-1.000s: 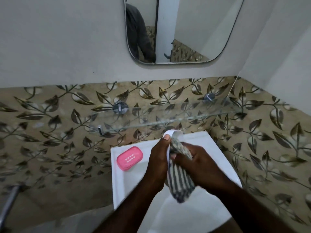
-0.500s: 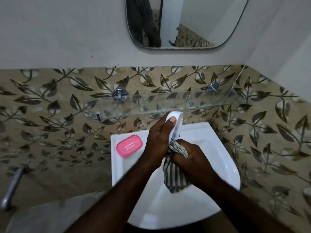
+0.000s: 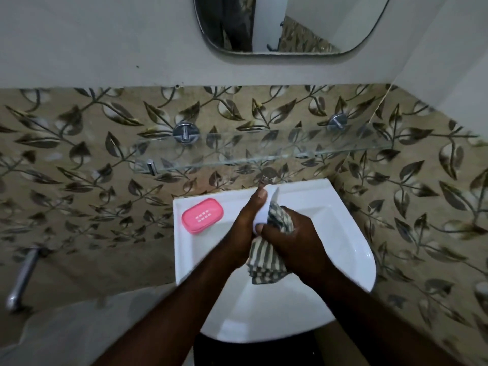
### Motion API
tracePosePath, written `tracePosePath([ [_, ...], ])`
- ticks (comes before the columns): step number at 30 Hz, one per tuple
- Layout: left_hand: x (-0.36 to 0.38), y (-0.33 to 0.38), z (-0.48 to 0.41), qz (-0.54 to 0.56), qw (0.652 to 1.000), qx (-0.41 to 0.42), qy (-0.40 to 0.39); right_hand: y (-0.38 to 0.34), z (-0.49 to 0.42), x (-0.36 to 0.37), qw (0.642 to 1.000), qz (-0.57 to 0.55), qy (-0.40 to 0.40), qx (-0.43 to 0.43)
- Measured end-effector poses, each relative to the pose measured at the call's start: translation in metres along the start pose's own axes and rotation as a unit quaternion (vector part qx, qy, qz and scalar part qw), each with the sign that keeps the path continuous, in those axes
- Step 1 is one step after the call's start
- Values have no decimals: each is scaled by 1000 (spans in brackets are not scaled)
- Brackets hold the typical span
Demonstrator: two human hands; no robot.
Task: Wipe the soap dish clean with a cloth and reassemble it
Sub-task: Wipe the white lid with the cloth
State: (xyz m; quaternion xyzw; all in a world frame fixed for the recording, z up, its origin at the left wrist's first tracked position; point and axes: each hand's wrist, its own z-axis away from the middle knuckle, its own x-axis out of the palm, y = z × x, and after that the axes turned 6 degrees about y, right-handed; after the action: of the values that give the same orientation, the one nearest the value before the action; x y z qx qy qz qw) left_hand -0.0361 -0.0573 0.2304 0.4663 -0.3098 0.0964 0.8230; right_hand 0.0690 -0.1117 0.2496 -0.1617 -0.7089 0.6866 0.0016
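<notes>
**Desk:** What are the hands doing over the basin (image 3: pixel 353 233)?

**Photographer:** The left hand (image 3: pixel 244 228) grips the white half of the soap dish (image 3: pixel 262 210). It holds the piece up on edge above the white bowl, with a fingertip at its top end. The right hand (image 3: pixel 298 244) is closed round a bunched striped cloth (image 3: pixel 264 265), grey and white, and presses it against the dish's right side. The loose end of the cloth hangs below both hands, over the bowl.

**Desk:** And the other half of the dish?

**Photographer:** The pink half (image 3: pixel 202 216), with rows of small slots in its middle, lies flat on the basin's back left corner. It is near the left hand but not touching it, and apart from the white half.

**Desk:** What surrounds them?

**Photographer:** A glass shelf (image 3: pixel 264 151) on round metal brackets (image 3: pixel 185 132) runs along the leaf-patterned tiled wall (image 3: pixel 79 154) above the basin. Higher up, a mirror (image 3: pixel 303 22) with rounded corners hangs on plain wall and reflects dark clothing. A metal bar (image 3: pixel 22 273) juts out low at the far left. A small metal fitting (image 3: pixel 268 172) shows just behind the raised dish, but I cannot tell whether it is a tap.
</notes>
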Motion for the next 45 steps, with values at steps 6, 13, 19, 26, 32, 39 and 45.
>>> tracePosePath([
  [6, -3, 6, 3, 34, 998, 58, 6, 12, 17, 4, 972, 152, -48, -171],
  [13, -2, 19, 8, -121, 989, -73, 41, 47, 12, -11, 925, 323, -29, -198],
  [19, -12, 4, 4, -84, 996, -30, -21, 8, 0, -10, 997, 67, -18, -32],
  [26, -2, 18, 9, -64, 996, -30, 47, 28, 8, -8, 932, 288, -86, -202],
  [32, -11, 20, 6, -139, 983, -114, 22, 49, -1, -19, 880, 375, -66, -285],
  [39, -25, -3, 2, -285, 947, 148, -22, -5, -3, -18, 992, -98, -63, 49],
  [45, -13, 9, 5, -187, 978, 91, -1, 3, 2, -14, 993, 31, -107, -39],
])
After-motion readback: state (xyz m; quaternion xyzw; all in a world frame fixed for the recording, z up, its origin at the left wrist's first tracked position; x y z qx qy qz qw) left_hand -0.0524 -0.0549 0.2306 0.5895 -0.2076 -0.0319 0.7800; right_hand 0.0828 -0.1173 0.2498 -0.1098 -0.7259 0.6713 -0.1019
